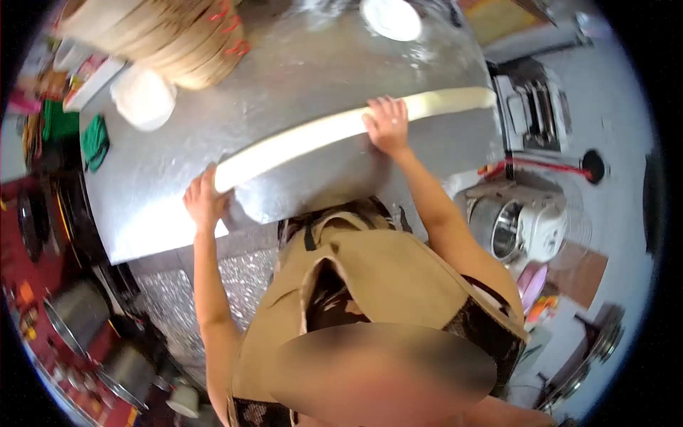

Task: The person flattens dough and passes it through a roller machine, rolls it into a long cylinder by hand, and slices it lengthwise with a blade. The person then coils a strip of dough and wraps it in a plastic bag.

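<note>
A long, pale strip of dough (299, 142) lies in a slight curve across the metal table (284, 92), rising toward the right. My left hand (205, 199) is at its left end, with the fingers and thumb closed about the end. Farther along, my right hand (388, 128) grips the strip from above, its fingers bent over the dough and a ring on one finger. Beyond that hand, the strip's right end rests near the table's right edge. The undersides of both hands are hidden.
Stacked bamboo steamers (156, 43) and a white tub (144, 98) stand at the back left, a green cloth (95, 142) nearby. A white round plate or lid (391, 18) lies at the back. On the right are a machine with rollers (537, 114) and a mixer (523, 224).
</note>
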{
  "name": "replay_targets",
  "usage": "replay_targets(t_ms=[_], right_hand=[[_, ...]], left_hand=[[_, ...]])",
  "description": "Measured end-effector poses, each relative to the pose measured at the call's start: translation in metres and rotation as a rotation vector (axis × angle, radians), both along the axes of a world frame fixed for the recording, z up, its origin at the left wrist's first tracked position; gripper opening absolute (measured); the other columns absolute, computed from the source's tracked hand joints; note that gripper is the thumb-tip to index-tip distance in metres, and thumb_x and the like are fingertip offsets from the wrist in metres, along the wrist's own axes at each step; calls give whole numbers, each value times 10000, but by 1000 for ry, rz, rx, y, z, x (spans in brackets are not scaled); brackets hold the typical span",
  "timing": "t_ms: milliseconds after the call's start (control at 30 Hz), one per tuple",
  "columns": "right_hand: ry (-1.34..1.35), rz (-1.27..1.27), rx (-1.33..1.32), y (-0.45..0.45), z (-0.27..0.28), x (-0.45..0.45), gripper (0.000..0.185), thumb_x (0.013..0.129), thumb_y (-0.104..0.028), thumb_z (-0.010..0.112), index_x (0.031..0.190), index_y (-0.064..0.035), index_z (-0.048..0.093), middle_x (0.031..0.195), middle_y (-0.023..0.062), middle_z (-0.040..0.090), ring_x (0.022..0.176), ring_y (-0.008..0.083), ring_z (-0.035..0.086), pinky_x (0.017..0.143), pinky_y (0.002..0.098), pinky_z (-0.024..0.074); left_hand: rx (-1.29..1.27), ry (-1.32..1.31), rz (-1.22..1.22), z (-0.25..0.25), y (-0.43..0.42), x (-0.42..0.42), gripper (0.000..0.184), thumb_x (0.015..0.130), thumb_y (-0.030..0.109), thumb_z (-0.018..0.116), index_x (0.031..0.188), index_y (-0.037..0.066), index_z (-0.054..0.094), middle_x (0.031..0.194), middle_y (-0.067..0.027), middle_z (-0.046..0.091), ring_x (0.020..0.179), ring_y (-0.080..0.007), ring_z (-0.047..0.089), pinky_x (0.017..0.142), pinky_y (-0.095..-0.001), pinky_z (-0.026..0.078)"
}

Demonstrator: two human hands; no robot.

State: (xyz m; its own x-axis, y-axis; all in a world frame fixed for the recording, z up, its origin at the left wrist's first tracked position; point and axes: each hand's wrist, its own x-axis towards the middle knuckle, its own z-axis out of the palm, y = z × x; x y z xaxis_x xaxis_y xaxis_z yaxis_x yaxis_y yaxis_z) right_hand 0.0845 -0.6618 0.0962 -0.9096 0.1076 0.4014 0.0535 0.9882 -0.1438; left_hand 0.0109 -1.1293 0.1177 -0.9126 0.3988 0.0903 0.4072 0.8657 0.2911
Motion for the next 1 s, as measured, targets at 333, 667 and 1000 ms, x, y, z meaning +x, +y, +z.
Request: replay_targets(t_ms=[333, 667, 1000], right_hand=[[-211, -58, -169, -29, 14, -37, 477, 889, -498, 522, 1003, -55, 658, 1021, 134, 640, 1013, 307, 580, 973, 488, 348], [-26, -138, -67, 155, 2, 40, 550, 794, -427, 586, 1195, -52, 606, 1304, 196, 525, 1270, 392, 429, 1087, 648, 197], [-246, -76, -178, 213, 36, -26, 546, 845, -476, 566, 1202, -64, 604, 1305, 218, 526, 1271, 385, 431, 1106, 561, 224]], left_hand=[[-473, -44, -12, 17, -116, -87, 611, 723, 205, 770, 1289, 225, 540, 1151, -22, 603, 1084, -264, 555, 939, -453, 393], [-162, -195, -396, 44, 335, 32, 737, 863, 497, 520, 1455, 95, 342, 1530, -148, 288, 1439, -290, 217, 1125, -603, 139], [-108, -50, 59, 4, 453, 2, 585, 925, 435, 445, 1412, 112, 420, 1491, -152, 350, 1379, -365, 300, 1130, -555, 172]])
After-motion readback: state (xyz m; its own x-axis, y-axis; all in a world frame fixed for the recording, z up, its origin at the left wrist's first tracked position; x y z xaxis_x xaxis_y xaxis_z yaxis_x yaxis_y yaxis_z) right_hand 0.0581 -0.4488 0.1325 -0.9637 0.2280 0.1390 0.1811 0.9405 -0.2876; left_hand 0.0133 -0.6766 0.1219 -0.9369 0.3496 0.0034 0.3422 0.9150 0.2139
